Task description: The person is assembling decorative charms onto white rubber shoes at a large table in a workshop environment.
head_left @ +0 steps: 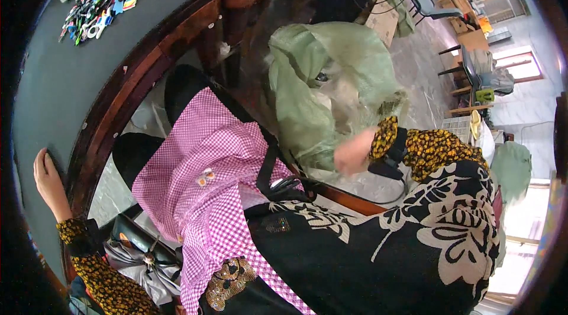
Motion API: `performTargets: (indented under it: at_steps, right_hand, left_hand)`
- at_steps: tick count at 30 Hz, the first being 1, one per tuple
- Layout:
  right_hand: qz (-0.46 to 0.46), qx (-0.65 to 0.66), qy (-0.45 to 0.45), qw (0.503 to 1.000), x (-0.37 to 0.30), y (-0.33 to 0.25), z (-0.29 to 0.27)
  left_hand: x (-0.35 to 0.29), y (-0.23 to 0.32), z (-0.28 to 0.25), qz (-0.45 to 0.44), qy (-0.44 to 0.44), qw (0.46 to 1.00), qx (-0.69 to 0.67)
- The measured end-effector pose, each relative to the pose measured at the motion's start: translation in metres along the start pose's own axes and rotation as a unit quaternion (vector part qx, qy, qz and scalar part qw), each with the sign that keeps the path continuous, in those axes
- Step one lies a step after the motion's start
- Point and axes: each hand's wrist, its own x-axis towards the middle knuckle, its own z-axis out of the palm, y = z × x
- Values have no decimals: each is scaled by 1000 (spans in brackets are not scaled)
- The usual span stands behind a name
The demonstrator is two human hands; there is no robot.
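Observation:
My left hand (50, 185) rests flat on the dark grey tabletop (53, 96), its fingers stretched out and nothing in them. Blurred by motion, my right hand (355, 152) hangs in front of a large light-green woven sack (296, 102); its fingers are too smeared to read. The sack stands open on the floor to the right of my legs, with some pale material and a small dark item (322, 77) showing at its mouth. At the far end of the tabletop lies a pile of small colourful pieces (109, 4), several of them shaped like figures.
A reddish-brown wooden rim (142, 75) edges the table. My lap is covered by a pink checked apron (201, 137). A black bag (142, 241) sits beside my left forearm. Chairs (426, 4), a white crate (457, 125) and a cardboard piece (383, 19) stand further off.

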Motion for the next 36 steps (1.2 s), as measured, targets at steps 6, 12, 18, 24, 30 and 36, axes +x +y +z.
performTargets:
  at_steps: [6, 12, 18, 24, 30, 36]
  right_hand:
    - [13, 22, 520, 854, -25, 25, -46]
    - [38, -22, 407, 912, -6, 34, -10]
    - [-2, -5, 148, 989, 53, 5, 56]
    - [-92, -41, 96, 990, 64, 4, 34]
    - [-11, 248, 465, 849, -22, -23, -80]
    - [100, -58, 565, 817, -26, 48, -80]
  left_hand:
    - [4, 0, 4, 6, -9, 1000, -7]
    - [3, -1, 4, 15, -2, 1000, -2]
    - [3, -1, 4, -7, -3, 1000, -13]
    - [3, 2, 3, -11, -6, 1000, -3]
    - [0, -4, 1, -9, 6, 1000, 6]
    - [1, 4, 8, -13, 10, 1000, -5]
